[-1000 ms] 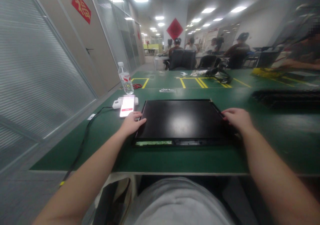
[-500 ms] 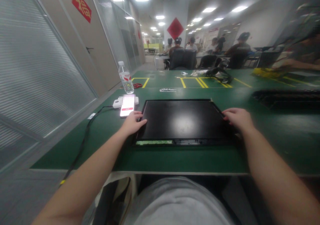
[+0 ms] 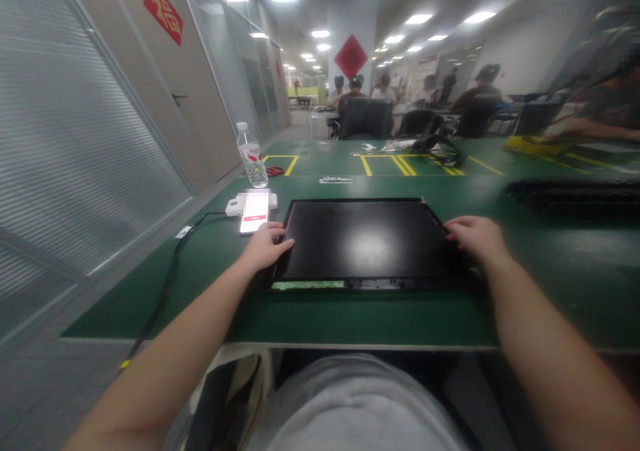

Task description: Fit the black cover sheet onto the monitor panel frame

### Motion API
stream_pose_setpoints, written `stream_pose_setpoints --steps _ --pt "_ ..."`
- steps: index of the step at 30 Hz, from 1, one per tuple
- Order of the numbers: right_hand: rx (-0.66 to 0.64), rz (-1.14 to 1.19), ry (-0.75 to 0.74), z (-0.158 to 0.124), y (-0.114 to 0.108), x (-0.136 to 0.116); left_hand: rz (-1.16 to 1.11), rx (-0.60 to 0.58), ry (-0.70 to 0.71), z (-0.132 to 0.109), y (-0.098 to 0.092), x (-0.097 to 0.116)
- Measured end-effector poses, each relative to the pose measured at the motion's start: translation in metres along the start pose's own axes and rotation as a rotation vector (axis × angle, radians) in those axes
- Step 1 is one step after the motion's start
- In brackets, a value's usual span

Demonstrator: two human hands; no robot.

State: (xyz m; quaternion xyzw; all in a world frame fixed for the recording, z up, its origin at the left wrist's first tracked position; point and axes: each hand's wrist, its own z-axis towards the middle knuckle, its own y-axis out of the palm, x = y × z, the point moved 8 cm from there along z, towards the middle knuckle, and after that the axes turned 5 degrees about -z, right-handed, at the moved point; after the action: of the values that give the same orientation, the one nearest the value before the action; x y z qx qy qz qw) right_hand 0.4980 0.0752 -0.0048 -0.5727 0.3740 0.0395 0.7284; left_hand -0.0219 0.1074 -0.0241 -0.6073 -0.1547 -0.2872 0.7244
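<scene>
Head view: hands [image 3: 269, 245] [image 3: 477, 239] half-closed around side edges of black panel [image 3: 365, 241]; red “福” sign [image 3: 163, 11]

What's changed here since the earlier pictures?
Far back, a dark-clothed standing person has shifted slightly right in the picture. Nothing was taken hold of or let go: the left hand and right hand stay on opposite side edges of the black panel, which hasn't visibly moved. The phone and bottle stayed put.

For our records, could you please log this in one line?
display panel: face-up on green table; left hand: on left edge; right hand: on right edge
</scene>
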Motion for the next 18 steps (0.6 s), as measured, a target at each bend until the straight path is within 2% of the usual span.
stream_pose_setpoints --steps 18 --pt "-0.003 -0.094 -0.068 0.0058 0.0033 0.0003 0.001 -0.010 0.020 0.0018 0.0018 -0.0010"
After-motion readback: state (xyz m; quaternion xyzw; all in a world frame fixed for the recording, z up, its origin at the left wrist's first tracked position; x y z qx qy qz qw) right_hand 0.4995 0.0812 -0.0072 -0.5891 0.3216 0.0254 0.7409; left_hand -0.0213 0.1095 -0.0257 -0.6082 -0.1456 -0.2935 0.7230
